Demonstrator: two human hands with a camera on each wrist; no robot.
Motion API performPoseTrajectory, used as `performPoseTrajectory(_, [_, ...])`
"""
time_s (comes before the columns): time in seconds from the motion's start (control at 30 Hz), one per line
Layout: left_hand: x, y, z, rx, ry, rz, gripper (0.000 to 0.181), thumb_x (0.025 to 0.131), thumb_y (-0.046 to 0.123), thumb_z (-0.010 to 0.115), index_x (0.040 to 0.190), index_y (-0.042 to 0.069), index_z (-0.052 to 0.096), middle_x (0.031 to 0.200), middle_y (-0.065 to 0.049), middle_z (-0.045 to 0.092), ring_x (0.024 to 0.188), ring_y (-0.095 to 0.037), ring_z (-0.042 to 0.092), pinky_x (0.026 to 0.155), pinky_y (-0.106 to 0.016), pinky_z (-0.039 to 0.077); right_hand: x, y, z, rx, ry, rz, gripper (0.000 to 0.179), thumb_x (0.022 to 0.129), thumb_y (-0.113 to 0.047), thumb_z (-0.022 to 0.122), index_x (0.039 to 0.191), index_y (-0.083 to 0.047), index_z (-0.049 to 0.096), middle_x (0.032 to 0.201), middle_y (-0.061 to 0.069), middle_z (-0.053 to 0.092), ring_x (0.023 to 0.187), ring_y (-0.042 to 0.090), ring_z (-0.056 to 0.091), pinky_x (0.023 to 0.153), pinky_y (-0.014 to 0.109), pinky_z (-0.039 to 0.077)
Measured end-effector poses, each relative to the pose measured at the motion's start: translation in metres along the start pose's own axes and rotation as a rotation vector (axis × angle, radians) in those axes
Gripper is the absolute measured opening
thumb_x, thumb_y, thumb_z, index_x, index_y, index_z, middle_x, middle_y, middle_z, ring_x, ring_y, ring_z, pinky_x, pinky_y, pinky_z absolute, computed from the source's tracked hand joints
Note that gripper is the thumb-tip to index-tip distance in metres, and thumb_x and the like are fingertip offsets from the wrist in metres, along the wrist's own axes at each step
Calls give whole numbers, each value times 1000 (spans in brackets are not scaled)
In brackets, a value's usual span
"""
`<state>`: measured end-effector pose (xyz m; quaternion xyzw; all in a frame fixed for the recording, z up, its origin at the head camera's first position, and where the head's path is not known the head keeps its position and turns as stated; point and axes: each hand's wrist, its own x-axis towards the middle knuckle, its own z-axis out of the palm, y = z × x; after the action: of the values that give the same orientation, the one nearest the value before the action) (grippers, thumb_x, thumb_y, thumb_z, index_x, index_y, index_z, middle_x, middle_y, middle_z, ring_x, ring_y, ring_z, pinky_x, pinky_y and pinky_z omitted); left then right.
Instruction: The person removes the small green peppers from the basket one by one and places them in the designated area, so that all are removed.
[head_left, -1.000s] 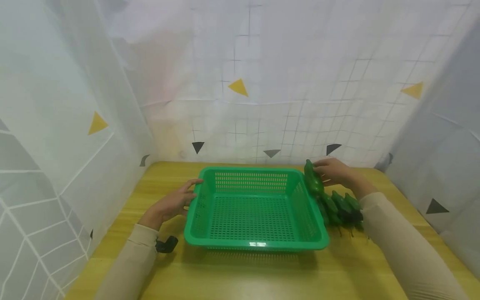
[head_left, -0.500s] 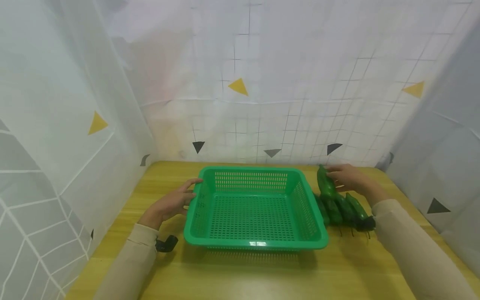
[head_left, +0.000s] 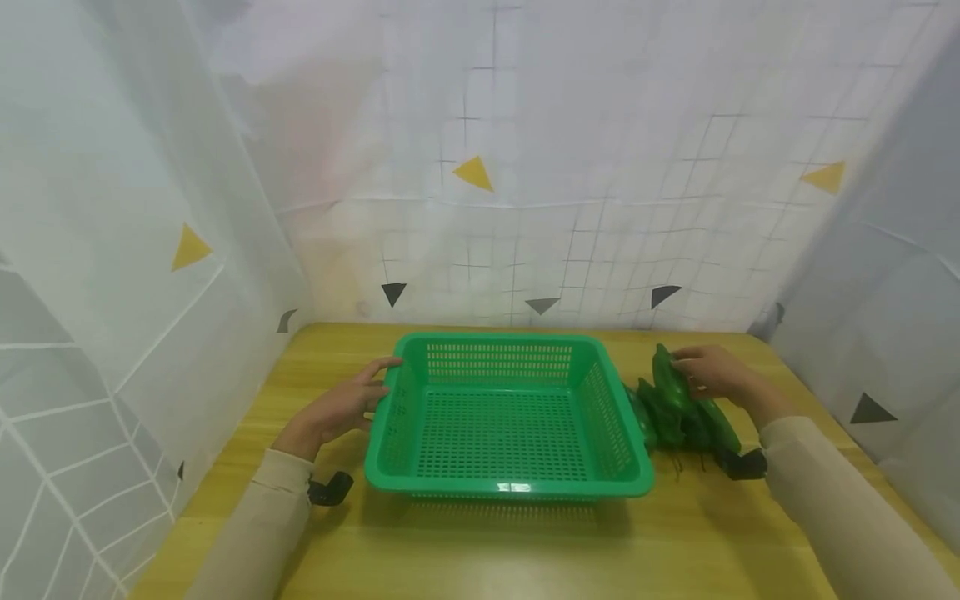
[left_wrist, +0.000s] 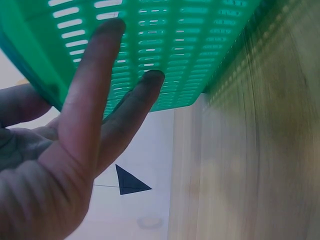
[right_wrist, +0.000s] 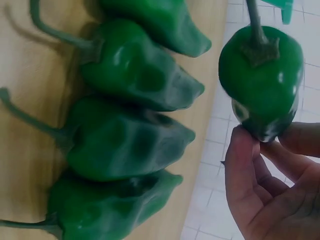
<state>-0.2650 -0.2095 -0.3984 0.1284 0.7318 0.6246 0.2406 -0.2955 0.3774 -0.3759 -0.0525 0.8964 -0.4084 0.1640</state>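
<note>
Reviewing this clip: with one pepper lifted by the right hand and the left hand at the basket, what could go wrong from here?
The right hand seems to hold the lifted pepper only at its tip with fingertips, so it might slip. It hangs close over the row of peppers on the table, so a drop could knock them. The left hand merely touches the basket wall with straight fingers, so a bump could shift it.

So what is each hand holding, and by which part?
The right hand pinches a green pepper by its tapered tip, stem pointing away. The left hand holds nothing; its straight fingers rest against the green basket side.
</note>
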Motion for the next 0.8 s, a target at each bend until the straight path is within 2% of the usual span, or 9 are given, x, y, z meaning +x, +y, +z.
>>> performPoseTrajectory(0.17, [0,0,-1,-6,14,-8,52,111,15,40,158,22,19,137,-29,52,110,-37,65,83,-53,59,-3,12,-2,-15,30,4,55,111,-20,37,147,20,30,142,42,42,123,50,53,93,51,55])
performPoseTrajectory(0.3, [0,0,-2,-5,9,-8,53,111,16,40,159,20,18,138,-28,52,110,-35,65,83,-53,59,-7,20,-3,-5,44,9,53,111,-19,35,146,20,31,141,41,43,120,45,57,93,51,55])
performPoseTrajectory(0.47, [-1,-1,-2,0,-1,5,54,111,17,40,159,19,17,139,-30,50,111,-36,65,83,-52,59,-12,28,-6,-4,58,18,53,111,-18,34,145,21,31,140,41,45,120,46,57,94,52,54])
performPoseTrajectory(0.8, [-3,0,-1,-1,-10,14,54,111,17,39,160,18,14,140,-31,48,112,-38,65,83,-52,59,-18,50,-17,-71,86,55,55,111,-22,33,144,22,31,144,45,33,119,47,55,93,54,54])
